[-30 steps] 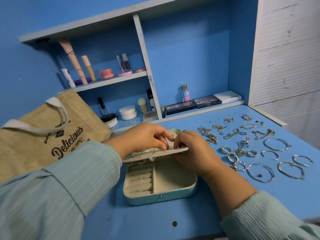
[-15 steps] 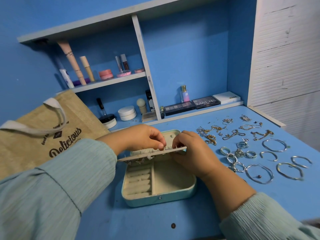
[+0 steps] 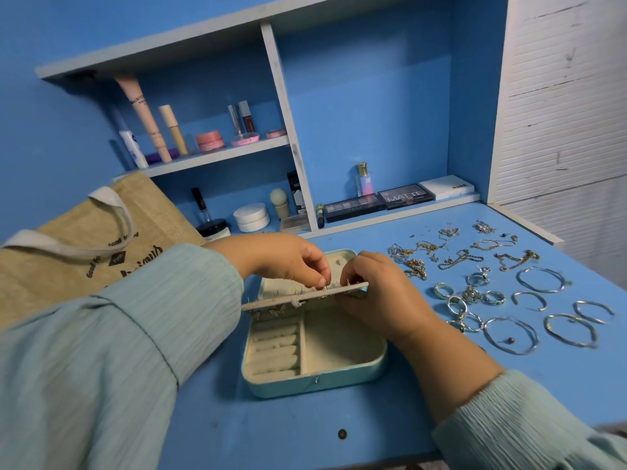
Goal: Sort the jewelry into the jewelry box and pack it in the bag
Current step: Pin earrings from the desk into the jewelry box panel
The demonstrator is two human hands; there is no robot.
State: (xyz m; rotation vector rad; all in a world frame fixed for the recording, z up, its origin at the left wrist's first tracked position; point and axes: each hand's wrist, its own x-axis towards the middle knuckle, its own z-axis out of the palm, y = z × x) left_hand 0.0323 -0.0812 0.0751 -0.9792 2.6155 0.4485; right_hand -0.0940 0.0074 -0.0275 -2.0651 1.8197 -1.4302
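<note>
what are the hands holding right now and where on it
Right hand pinches the earring panel at its right end. Left hand pinches something small at the panel's top edge; too small to identify.

My pale mint jewelry box has a smooth, slightly glossy shell, and inside it's lined in matt cream fabric that looks like velvet. The flat cream earring panel I'm holding has the same soft matt look, with little metal studs poking through. At 3 o'clock from the box, the shiny silver metal bangles and rings sit on the blue painted tabletop, which is matt and a bit scuffed. At 10 o'clock is the rough tan jute bag with smooth off-white cloth handles. My light green sleeves are crinkly ribbed cloth.
</note>
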